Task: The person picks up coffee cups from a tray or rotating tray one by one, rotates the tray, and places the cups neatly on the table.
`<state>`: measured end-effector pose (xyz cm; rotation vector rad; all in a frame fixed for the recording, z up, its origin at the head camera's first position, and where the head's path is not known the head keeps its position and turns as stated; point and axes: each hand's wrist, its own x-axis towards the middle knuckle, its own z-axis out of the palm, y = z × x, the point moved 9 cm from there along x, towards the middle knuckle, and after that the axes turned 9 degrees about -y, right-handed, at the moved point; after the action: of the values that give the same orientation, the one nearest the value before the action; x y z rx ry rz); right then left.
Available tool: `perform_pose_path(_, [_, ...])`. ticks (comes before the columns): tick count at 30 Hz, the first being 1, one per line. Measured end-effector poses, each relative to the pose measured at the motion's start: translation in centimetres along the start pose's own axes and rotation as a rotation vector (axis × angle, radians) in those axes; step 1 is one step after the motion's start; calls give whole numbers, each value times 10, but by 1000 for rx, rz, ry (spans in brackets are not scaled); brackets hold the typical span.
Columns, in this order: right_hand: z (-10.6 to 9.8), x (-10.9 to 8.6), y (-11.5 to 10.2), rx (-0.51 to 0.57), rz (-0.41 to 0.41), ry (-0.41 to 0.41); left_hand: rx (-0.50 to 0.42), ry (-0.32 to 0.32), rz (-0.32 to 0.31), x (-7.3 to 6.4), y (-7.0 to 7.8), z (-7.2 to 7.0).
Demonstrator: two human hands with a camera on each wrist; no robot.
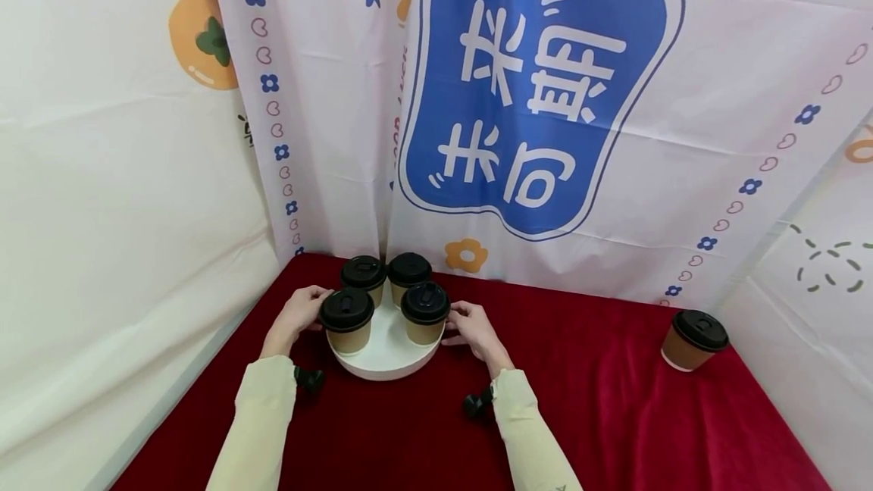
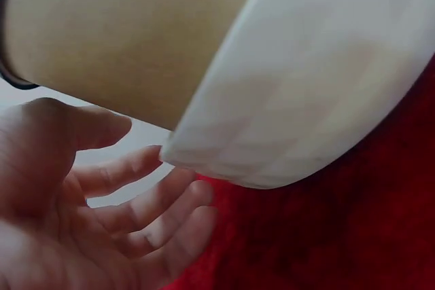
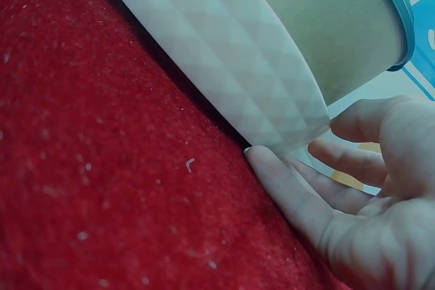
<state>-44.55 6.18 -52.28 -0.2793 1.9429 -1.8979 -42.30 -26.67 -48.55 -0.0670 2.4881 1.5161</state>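
Observation:
A round white tray (image 1: 390, 341) with a diamond-patterned side lies on the red cloth. Several brown paper cups with black lids stand upright on it, among them a front left cup (image 1: 351, 341) and a front right cup (image 1: 424, 332). My left hand (image 1: 298, 317) is at the tray's left side, fingers loosely bent; in the left wrist view its fingertips (image 2: 153, 159) meet the tray's edge and the thumb stays apart. On the opposite side, my right hand (image 1: 474, 332) holds the rim, thumb at the upper edge and a lower finger (image 3: 279, 174) at the base.
Another lidded paper cup (image 1: 685, 351) leans on the red cloth (image 1: 580, 400) far to the right. White printed fabric (image 1: 682, 135) hangs behind the table, with pale walls (image 1: 123, 248) on both sides. Dark wrist cameras (image 1: 477, 402) sit below both hands.

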Motion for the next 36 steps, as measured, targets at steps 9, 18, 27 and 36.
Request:
perform_pose_path(9, [1,-1,0,-6,-8,2,-70,-99,6,3,-7,12])
perform_pose_path(18, [0,0,3,-1,3,2,-78,-116,-7,2,-15,13])
perform_pose_path(27, [-2,-1,2,-18,5,-6,-77,-110,15,6,-12,13])
perform_pose_path(36, [-8,-11,-29,-89,-42,25,-59,-107,22,8,-12,13])
